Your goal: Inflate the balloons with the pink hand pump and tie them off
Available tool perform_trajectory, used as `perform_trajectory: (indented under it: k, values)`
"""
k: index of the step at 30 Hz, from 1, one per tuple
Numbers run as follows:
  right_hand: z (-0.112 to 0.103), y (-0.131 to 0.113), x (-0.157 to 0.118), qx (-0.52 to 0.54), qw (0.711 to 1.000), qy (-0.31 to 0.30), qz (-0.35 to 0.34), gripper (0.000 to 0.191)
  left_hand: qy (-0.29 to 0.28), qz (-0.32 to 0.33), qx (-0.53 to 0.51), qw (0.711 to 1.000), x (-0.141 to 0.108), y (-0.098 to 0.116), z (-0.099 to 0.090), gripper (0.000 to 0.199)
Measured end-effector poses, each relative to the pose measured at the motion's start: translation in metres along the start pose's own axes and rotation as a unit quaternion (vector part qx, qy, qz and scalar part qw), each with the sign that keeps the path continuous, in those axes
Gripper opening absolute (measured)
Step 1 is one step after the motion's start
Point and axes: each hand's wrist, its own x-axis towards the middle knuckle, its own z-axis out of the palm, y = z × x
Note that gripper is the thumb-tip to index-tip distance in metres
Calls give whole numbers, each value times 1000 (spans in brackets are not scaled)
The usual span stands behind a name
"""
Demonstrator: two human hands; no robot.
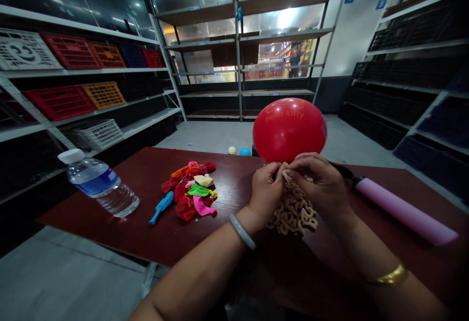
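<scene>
An inflated red balloon (289, 128) with yellow "hello kitty" print stands up above my two hands at the table's far edge. My left hand (266, 191) is closed in a pinch at the balloon's neck. My right hand (318, 179) pinches close against it, with a tan rubber band (287, 177) between the fingertips of both hands. Fingers hide the neck itself, so I cannot see how the band lies around it. Beneath my hands is a pile of curled tan rubber bands (293, 216), partly covered by them.
Uninflated balloons (194, 191) in several colours lie left of my hands. A water bottle (100, 184) stands at the table's left. To the right lies a pink balloon pump (405, 211). Shelves with crates (69, 50) line the left wall; small balloons (245, 152) rest beyond the table (146, 174).
</scene>
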Motion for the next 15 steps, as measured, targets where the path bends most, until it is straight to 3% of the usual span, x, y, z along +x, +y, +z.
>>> perform_trajectory:
  k: [6, 15]
  values:
    - [-4, 3, 3, -70, 997, 8, -1, 9, -18, -31, -15, 999, -1, 2, 1, 30]
    - [-4, -1, 6, -91, 996, 3, -9, 8, -28, -16, -36, 999, -1, 5, 0, 25]
